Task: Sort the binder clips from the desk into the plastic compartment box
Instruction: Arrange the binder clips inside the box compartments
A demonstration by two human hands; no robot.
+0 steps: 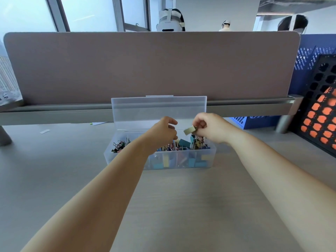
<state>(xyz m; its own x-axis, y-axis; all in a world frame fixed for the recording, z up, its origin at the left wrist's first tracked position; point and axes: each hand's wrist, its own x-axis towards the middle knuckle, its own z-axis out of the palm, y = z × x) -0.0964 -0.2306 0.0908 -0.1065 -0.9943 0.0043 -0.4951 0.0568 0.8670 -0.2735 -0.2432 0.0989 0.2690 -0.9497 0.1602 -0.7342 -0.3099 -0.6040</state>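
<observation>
My right hand point(209, 128) pinches a pale clip point(189, 130); it sticks out left of my fingers, above the box point(127, 157). My left hand point(163, 131) curls, its inside hidden.

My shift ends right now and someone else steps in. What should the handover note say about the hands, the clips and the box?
The left hand is over the middle of the compartment box, fingers loosely curled, nothing visible in its grip.
The right hand pinches a pale yellow binder clip above the box's right end.
The box sits on the desk with its lid open and upright.
Done: several compartments already hold sorted clips.
Left: drop the held clip into a compartment. No other loose clip shows in this view.
</observation>
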